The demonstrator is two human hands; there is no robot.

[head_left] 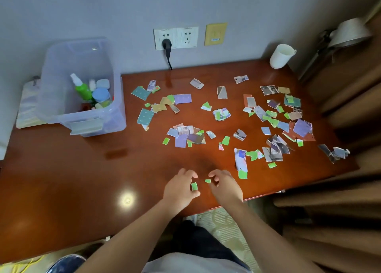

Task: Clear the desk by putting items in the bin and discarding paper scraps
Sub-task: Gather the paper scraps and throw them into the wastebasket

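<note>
Several torn paper scraps (222,116), green, purple, teal and printed, lie scattered over the middle and right of the brown wooden desk (61,169). My left hand (181,188) is near the front edge and pinches a small green scrap (194,186) between thumb and fingers. My right hand (224,185) is right beside it, its fingers curled at another tiny green scrap (207,181). A clear plastic bin (82,111) stands at the back left of the desk and holds a green spray bottle (81,88), a blue-lidded jar and other small containers.
A white cup (281,56) stands at the desk's back right corner. Wall sockets with a black plug (167,45) are behind the desk. Brown curtains (340,190) hang close along the right side. A white pad lies left of the bin.
</note>
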